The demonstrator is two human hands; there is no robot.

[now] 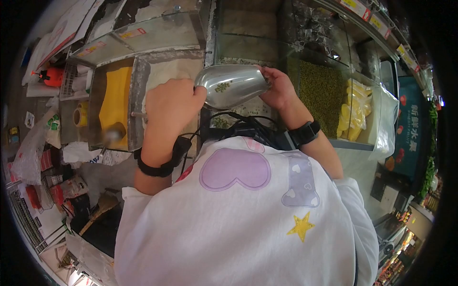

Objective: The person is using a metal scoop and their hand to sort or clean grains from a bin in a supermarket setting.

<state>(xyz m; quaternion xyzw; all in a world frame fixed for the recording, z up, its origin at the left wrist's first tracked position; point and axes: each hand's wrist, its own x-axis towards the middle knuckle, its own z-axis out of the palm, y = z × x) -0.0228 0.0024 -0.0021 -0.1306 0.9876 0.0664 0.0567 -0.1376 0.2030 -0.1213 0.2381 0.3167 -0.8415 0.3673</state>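
A shiny metal scoop point(234, 97) is held level between my two hands over a bin, with a small cluster of green beans point(222, 87) lying inside it. My left hand point(174, 106) is closed in a fist at the scoop's left end, its thumb at the rim. At the right end, the fingers of my right hand point(277, 89) grip the scoop's edge. Below the scoop, pale contents dotted with green beans point(255, 110) show in the bin. More green beans point(319, 90) fill a glass-walled bin right of my right hand.
Left of my left hand stand a bin of white powder point(174, 69) and one of yellow powder point(117, 90). Bagged yellow goods point(355, 107) sit at the right. Black cables point(238, 125) cross in front of my waist. A glass partition point(248, 40) rises behind the scoop.
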